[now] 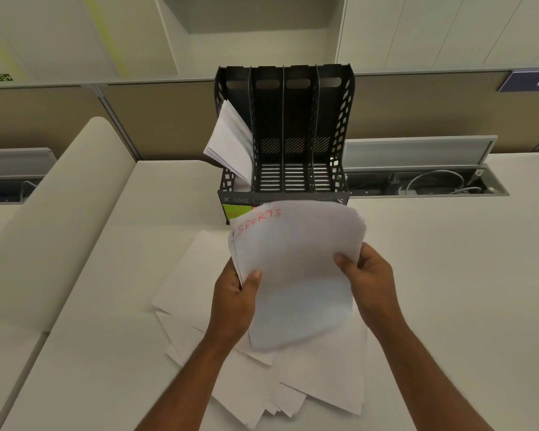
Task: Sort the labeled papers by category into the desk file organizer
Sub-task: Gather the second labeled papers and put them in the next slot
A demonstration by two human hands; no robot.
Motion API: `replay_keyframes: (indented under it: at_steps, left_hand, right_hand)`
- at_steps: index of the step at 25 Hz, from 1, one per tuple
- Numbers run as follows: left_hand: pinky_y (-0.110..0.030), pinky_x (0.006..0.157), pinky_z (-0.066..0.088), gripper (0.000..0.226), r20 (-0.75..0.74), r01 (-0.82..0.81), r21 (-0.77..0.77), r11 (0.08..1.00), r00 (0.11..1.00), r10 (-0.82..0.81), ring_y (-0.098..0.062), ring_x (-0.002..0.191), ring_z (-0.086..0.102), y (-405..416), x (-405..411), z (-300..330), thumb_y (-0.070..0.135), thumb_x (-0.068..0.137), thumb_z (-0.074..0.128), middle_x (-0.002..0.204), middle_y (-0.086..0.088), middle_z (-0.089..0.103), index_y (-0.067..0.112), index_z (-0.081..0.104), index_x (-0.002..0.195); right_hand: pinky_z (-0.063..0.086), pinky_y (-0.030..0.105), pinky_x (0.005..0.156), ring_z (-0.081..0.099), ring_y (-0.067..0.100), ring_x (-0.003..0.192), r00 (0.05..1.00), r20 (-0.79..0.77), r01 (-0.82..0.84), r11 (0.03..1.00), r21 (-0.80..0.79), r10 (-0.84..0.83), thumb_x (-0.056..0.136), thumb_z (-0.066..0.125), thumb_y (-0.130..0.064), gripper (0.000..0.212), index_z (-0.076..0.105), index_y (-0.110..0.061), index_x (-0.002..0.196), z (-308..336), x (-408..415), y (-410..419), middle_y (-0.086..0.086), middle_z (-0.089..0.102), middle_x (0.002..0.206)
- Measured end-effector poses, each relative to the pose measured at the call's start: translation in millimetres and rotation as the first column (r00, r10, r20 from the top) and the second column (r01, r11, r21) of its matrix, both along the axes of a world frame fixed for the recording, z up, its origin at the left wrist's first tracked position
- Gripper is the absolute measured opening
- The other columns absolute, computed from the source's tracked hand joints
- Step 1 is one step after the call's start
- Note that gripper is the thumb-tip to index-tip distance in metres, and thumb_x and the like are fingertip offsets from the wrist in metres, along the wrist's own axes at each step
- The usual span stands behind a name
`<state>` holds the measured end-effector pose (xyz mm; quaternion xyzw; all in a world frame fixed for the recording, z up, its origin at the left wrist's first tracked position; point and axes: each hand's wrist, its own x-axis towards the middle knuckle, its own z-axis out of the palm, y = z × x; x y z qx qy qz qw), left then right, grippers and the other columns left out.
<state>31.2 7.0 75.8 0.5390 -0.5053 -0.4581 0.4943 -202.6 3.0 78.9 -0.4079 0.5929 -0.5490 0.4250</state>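
1. Above the desk [448, 275], before the black file organizer [285, 132]: sheaf of papers [296, 275], top sheet marked "SPORTS" in red, pinched by left hand [234, 301] and right hand [371, 287] at opposite edges.
2. Beneath: loose paper pile [318, 377], spread flat.
3. Leftmost compartment: filed papers [231, 141], leaning outward.
4. Organizer front: green label [235, 210], partly hidden.

Both hands hold a sheaf of papers [296, 275] marked "SPORTS" just in front of the black file organizer [285, 135]: left hand [235, 301] pinching its left edge, right hand [369, 286] its right. Loose sheets [321, 377] lie on the desk [448, 275] beneath. The organizer's leftmost slot holds papers [231, 141].
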Motion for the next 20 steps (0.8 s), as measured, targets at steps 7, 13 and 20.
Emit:
replay_keyframes:
  at_steps: [7,13,20]
  left_hand:
    - [-0.025,0.085,0.059,0.034,0.015,-0.055,-0.163,0.985,0.998,0.058,-0.007,0.110,0.066,1,-9,14,0.034,0.093,0.061,0.114,0.020,0.068,0.039,0.055,0.126]
    - [-0.006,0.063,0.052,0.020,0.130,-0.104,-0.087,0.991,0.985,0.115,0.006,0.082,0.069,-9,-1,-13,0.036,0.086,0.068,0.086,0.044,0.066,0.052,0.064,0.096]
    - [-0.002,0.066,0.047,0.020,0.135,-0.084,-0.408,0.909,0.979,0.152,0.015,0.084,0.063,-107,-22,86,0.030,0.091,0.068,0.093,0.041,0.064,0.031,0.064,0.111]
  right_hand:
    - [0.055,0.015,0.069,0.071,0.013,0.093,0.999,-0.025,-0.025,0.986,-0.163,0.021,0.084,0.071,-0.034,0.030,0.070,-0.029,0.114,12,12,4,-0.010,0.076,0.098]
    - [0.048,0.021,0.055,0.063,0.024,0.062,0.764,-0.634,-0.273,0.950,-0.150,0.119,0.094,0.066,-0.025,0.019,0.072,-0.011,0.083,-7,3,2,-0.006,0.067,0.068]
    - [0.044,0.015,0.049,0.056,0.016,0.055,0.672,-0.689,-0.186,0.837,-0.514,-0.274,0.092,0.060,-0.023,0.011,0.051,-0.027,0.096,44,40,-29,0.005,0.068,0.068]
